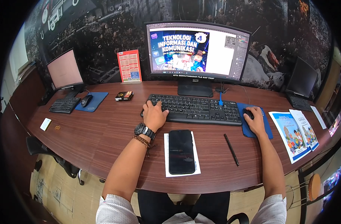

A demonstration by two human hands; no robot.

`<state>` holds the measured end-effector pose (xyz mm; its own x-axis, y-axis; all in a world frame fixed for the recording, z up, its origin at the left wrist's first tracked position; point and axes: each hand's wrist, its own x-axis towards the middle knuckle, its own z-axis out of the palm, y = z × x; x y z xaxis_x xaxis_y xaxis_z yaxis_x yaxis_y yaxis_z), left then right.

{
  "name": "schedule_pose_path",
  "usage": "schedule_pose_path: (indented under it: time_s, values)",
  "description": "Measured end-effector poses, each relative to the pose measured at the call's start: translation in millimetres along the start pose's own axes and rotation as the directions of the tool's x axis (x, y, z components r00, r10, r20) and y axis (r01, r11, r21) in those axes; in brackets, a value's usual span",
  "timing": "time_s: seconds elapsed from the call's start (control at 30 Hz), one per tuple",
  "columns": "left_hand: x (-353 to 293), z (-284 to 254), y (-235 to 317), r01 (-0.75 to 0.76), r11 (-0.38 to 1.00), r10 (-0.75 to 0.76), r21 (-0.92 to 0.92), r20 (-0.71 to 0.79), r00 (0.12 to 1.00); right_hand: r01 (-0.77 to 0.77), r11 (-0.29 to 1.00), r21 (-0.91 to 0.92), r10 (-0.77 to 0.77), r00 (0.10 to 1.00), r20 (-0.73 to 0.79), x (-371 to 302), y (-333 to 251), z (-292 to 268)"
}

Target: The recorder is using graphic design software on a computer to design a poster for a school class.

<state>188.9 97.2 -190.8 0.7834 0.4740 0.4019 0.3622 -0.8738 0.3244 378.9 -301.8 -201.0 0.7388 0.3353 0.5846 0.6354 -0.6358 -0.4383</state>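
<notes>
My left hand (154, 116) lies on the left end of a black keyboard (200, 111), fingers spread over the keys and nothing held. A dark watch and beaded bracelets circle that wrist. To the right of the keyboard, my right hand (256, 121) is wrapped over a black computer mouse (247, 113), which it partly hides. Under the mouse is a blue mouse pad (266, 131). Behind the keyboard stands a wide monitor (222, 48) showing a design program with a dark blue cover layout.
Between my forearms, a black phone (181, 151) lies on white paper (197, 166), with a dark pen (231, 150) to its right. Printed booklets (292, 134) lie far right. Leftward are a small box (124, 96), a red sign (129, 66) and another monitor (65, 70).
</notes>
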Motion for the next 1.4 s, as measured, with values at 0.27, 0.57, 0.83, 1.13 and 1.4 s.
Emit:
schedule_pose_path:
  time_s: [0.27, 0.57, 0.83, 1.13, 1.4]
  values:
    - [-1, -1, 3, 0.034, 0.999, -0.035, 0.041, 0.019, 0.999, 0.001, 1.000, -0.009, -0.001, 1.000, -0.003, 0, 2, 1]
    - [2, -1, -3, 0.058, 0.998, -0.058, 0.010, 0.063, 0.996, 0.014, 1.000, -0.002, -0.014, 1.000, -0.008, 0, 2, 1]
    - [3, -4, -1, 0.050, 0.998, -0.047, -0.022, 0.112, 0.993, 0.015, 1.000, -0.002, -0.015, 1.000, -0.016, 0, 4, -1]
    - [3, -3, -3, 0.054, 0.998, -0.051, -0.022, 0.117, 0.992, 0.026, 1.000, -0.007, -0.026, 1.000, -0.013, 1, 2, -1]
    - [3, -6, -2, 0.052, 0.998, -0.048, -0.028, 0.128, 0.991, 0.006, 1.000, 0.002, -0.006, 1.000, -0.007, 1, 1, 0]
